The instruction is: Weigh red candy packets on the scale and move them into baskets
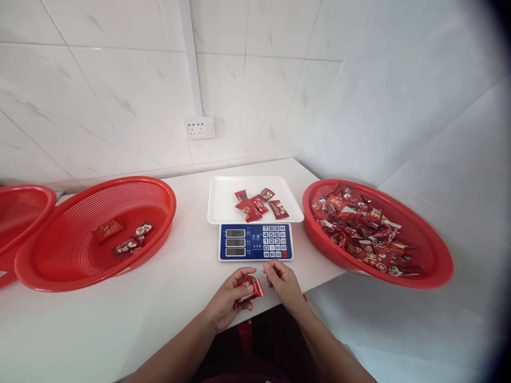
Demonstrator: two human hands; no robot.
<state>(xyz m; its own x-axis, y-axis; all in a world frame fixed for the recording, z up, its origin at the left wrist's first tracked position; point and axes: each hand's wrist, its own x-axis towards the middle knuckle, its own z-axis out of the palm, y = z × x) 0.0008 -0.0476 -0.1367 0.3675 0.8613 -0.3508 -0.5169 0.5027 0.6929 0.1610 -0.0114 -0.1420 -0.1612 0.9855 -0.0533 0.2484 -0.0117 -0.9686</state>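
Note:
My left hand [227, 300] is closed around a small red wrapped snack packet [255, 288], the thumb pressed on top; whether more lie beneath it I cannot tell. Just to the right, my right hand [284, 284] has its thumb and fingers pinched together, apart from that packet; what they hold, if anything, is too small to make out. Both hands are at the table's front edge, before a blue-and-white digital scale [255, 254]. On the scale's white tray [221, 199] lie several red packets [259, 205].
At the right, a red plastic basket [433, 260] holds a heap of red packets and overhangs the table edge. A second red basket [159, 213] at the left contains a few packets, with another red basket [24, 213] beside it. A wall socket [200, 127] is behind.

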